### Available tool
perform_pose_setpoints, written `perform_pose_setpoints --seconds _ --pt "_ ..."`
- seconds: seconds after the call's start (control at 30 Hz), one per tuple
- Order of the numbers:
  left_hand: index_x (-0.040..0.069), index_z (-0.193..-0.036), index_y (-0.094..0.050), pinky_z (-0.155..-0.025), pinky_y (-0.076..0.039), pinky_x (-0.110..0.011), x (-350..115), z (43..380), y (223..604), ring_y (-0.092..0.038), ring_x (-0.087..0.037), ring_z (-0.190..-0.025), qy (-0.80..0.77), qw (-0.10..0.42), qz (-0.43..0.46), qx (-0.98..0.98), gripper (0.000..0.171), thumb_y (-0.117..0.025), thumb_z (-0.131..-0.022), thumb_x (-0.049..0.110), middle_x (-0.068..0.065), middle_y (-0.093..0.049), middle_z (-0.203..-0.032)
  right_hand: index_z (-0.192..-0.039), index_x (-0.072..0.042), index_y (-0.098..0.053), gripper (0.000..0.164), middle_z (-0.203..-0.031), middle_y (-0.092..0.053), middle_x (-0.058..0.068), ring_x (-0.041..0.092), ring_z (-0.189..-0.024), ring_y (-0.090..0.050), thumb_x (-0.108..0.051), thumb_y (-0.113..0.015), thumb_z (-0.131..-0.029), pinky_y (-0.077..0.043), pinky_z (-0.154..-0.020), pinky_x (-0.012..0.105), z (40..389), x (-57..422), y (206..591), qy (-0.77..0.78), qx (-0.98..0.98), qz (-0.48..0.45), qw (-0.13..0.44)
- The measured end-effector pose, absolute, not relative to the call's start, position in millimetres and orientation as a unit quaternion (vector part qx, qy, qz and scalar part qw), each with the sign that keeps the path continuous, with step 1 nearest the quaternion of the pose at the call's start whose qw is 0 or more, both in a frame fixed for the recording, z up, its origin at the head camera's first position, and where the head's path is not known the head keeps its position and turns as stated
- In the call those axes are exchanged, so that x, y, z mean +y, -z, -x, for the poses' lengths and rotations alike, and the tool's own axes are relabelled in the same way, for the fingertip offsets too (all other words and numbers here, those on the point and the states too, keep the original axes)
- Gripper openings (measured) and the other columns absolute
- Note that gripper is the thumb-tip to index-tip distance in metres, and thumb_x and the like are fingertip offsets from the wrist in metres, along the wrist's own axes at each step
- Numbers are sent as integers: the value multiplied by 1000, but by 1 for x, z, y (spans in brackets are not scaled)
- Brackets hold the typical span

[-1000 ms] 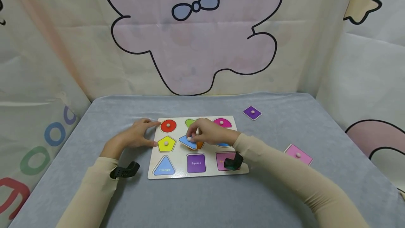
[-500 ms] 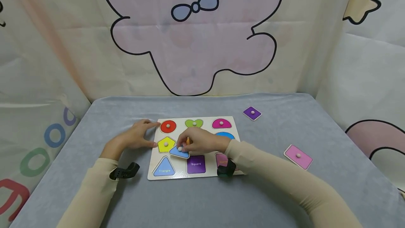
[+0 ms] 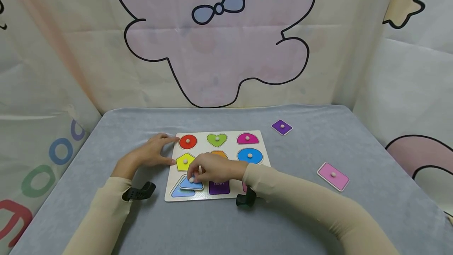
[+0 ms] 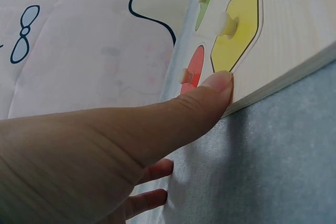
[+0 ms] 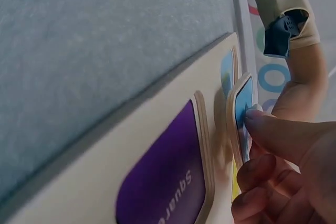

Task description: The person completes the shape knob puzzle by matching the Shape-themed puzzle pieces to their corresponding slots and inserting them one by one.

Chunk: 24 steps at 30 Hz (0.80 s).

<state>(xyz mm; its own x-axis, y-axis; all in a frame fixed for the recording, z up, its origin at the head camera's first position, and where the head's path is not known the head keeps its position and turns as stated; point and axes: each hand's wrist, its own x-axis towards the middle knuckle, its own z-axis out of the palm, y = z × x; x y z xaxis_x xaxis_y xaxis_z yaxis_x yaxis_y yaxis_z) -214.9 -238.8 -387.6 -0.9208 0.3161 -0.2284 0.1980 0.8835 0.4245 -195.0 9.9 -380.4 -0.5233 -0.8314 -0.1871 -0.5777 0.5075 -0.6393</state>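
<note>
My right hand (image 3: 214, 167) pinches the knob of a blue triangle puzzle piece (image 3: 189, 186) above the bottom-left corner of a white shape puzzle board (image 3: 231, 141). The piece partly covers the blue triangle recess (image 3: 181, 193); in the right wrist view the triangle piece (image 5: 243, 111) is tilted and stands off the board. My left hand (image 3: 152, 153) rests at the board's left edge, thumb and forefinger spread. In the left wrist view its thumb (image 4: 210, 90) touches the edge beside the yellow pentagon piece (image 4: 241, 19).
Red circle (image 3: 188, 141), green heart (image 3: 217, 140), magenta semicircle (image 3: 247, 138) and blue oval (image 3: 249, 155) pieces sit in the board. The purple square recess (image 3: 219, 189) holds no piece. A purple diamond piece (image 3: 282, 127) and a pink rectangle piece (image 3: 333, 176) lie on the cloth to the right.
My right hand has carried the blue triangle piece from the board's middle down and left to the triangle recess. The left hand has stayed at the board's edge.
</note>
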Motion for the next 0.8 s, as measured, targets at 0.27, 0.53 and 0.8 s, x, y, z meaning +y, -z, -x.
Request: perform_pose_setpoints --seconds 0.27,0.53,0.8 --pt "13 -153 -44 -109 -37 -73 -239 214 384 -36 -50 -137 -202 145 -145 958 84 -82 -83 39 -31 -37 -151 -110 -19 -77 16 -82 -61 -8 3 -75 -57 -17 -71 -96 -46 -66 14 191 0 380 250 826 443 242" --pt "13 -153 -45 -108 -37 -73 -240 212 384 -36 -50 -136 -202 146 -146 957 84 -83 -82 39 -31 -39 -150 -108 -18 -77 14 -80 -60 -7 2 -74 -55 -17 -70 -97 -46 -66 13 186 -8 381 238 819 467 232" --pt "12 -153 -44 -109 -37 -73 -239 214 387 -36 -50 -137 -206 144 -150 956 84 -82 -83 39 -30 -38 -151 -108 -18 -77 14 -80 -60 -7 0 -75 -55 -17 -69 -97 -46 -66 12 186 -10 385 229 819 475 226"
